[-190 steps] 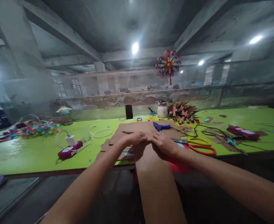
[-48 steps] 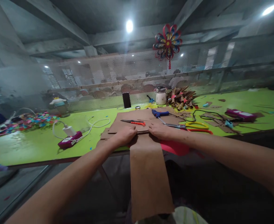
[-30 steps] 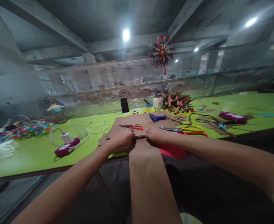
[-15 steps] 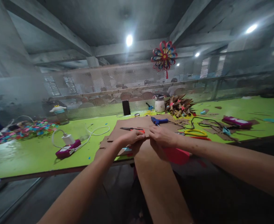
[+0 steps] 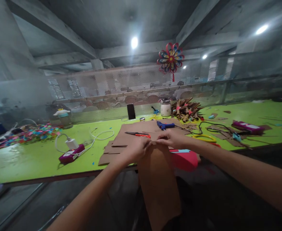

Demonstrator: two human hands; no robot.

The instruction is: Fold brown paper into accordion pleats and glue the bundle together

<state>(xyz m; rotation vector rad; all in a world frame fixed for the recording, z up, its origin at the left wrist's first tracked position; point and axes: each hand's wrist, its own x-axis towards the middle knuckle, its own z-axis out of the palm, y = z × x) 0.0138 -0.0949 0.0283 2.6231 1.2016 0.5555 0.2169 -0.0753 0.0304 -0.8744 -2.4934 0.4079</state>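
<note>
A long brown cardboard strip (image 5: 159, 183) hangs down over the near table edge toward me. My left hand (image 5: 141, 148) pinches its upper edge on the left side, and my right hand (image 5: 171, 138) pinches the same edge just to the right. The fingertips are close together at the top of the strip. Just beyond my left hand, scissors with orange handles (image 5: 138, 133) lie on flat cardboard sheets (image 5: 121, 136). A blue glue gun (image 5: 165, 125) rests on the sheets beyond my right hand. Red paper (image 5: 184, 160) lies at the table edge, partly behind my right forearm.
On the green table (image 5: 35, 160) are a purple power strip (image 5: 71, 154) with a white charger, a phone (image 5: 131, 111), a white jar (image 5: 165, 108) and a heap of rolled cardboard pieces (image 5: 187, 110). Yellow-handled pliers (image 5: 204, 138) and another purple block (image 5: 248, 126) lie to the right.
Both hands have drawn slightly nearer me with the strip's upper edge. The strip's lower end has swung left, and more of the scissors and red paper shows.
</note>
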